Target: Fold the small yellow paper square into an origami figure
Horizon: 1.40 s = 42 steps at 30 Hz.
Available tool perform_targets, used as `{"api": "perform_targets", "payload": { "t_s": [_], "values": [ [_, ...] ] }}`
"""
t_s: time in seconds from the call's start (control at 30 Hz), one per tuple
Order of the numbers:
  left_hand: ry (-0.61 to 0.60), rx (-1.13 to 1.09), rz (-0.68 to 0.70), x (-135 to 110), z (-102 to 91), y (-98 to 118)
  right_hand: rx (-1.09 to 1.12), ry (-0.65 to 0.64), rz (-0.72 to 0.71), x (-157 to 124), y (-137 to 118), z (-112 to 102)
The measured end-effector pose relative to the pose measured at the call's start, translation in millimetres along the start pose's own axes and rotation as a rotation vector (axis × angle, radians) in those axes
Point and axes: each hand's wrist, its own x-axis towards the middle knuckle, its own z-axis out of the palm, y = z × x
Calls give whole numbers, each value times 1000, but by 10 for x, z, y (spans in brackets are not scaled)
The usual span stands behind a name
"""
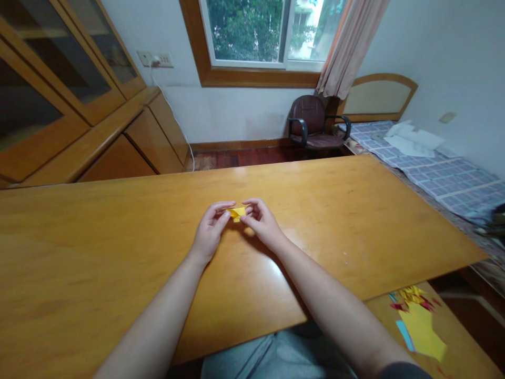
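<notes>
A small folded piece of yellow paper (237, 212) is held just above the wooden table (118, 252), near its middle. My left hand (210, 232) pinches the paper's left end between thumb and fingers. My right hand (261, 221) pinches its right end. Both hands are closed on the paper, and their fingertips hide most of it.
A lower wooden surface at the bottom right carries sheets of yellow paper (423, 329), a blue strip and several small folded paper pieces (412, 296). A dark office chair (311, 123) stands under the window. A bed (434, 168) runs along the right, wooden cabinets (79, 105) along the left.
</notes>
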Motion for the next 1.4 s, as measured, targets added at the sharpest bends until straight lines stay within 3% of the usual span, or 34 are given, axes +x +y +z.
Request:
{"api": "perform_targets", "payload": {
  "t_s": [0.17,0.43,0.7,1.03,1.4],
  "values": [
    [-42,32,45,10,-20,-3,127,-23,41,3,-9,-27],
    [-45,29,53,23,-20,-3,157,-76,91,-3,-1,-36],
    [-85,121,20,36,-40,29,46,-70,76,-17,-38,-43],
    [-93,89,44,52,-36,31,-100,-68,-48,-17,-42,-66],
    [-10,77,-130,57,-39,14,-234,-29,-136,-8,-41,-87]
  ]
}}
